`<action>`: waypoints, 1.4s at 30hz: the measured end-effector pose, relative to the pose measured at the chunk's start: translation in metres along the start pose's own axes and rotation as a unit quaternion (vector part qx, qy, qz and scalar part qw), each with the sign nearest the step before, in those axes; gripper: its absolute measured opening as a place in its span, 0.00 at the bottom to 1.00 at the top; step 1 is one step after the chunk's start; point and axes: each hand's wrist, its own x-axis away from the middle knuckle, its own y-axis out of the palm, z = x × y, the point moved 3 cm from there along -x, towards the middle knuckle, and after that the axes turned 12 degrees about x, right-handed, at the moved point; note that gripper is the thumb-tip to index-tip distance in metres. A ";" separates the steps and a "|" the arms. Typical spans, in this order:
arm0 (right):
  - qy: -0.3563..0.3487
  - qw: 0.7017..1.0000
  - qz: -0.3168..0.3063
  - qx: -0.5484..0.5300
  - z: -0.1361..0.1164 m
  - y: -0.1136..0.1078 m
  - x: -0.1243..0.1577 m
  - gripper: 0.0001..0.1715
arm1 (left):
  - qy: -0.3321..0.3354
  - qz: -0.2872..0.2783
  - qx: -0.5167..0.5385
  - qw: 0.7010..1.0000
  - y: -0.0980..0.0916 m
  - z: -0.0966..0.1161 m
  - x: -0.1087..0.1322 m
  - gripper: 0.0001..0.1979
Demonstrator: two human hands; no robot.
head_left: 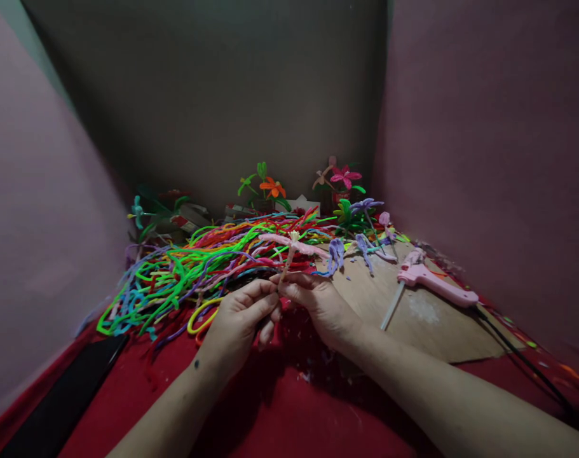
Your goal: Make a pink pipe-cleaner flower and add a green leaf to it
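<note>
Fingers of the left hand (236,320) and right hand (325,306) pinch the stem of a pink pipe-cleaner flower (295,245), which points upward above them, leaning slightly right, petals spread sideways. Beyond-left lies a pipe-cleaner heap (175,273); right, a board's (456,340) edge; nearer, roomy red cloth (279,413).

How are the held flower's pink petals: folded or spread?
Spread: the pink petals reach out to both sides of the stem.

Dim light; back wall (222,95) murky; shadow on red cloth (279,413).
</note>
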 end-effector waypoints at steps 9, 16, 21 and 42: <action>0.021 0.999 0.037 0.010 -0.006 0.000 0.004 0.11 | -0.002 -0.011 0.006 1.000 0.001 0.000 0.002 0.08; -0.033 0.995 0.058 0.069 -0.021 -0.004 0.002 0.07 | 0.010 -0.053 -0.067 0.996 0.000 0.007 0.000 0.11; -0.041 0.981 0.113 0.155 -0.030 -0.024 0.009 0.09 | -0.037 -0.066 -0.120 0.990 0.010 -0.006 0.000 0.11; -0.019 0.912 0.198 0.358 -0.012 -0.093 0.019 0.14 | 0.151 -0.090 -0.492 0.852 0.042 -0.043 -0.049 0.07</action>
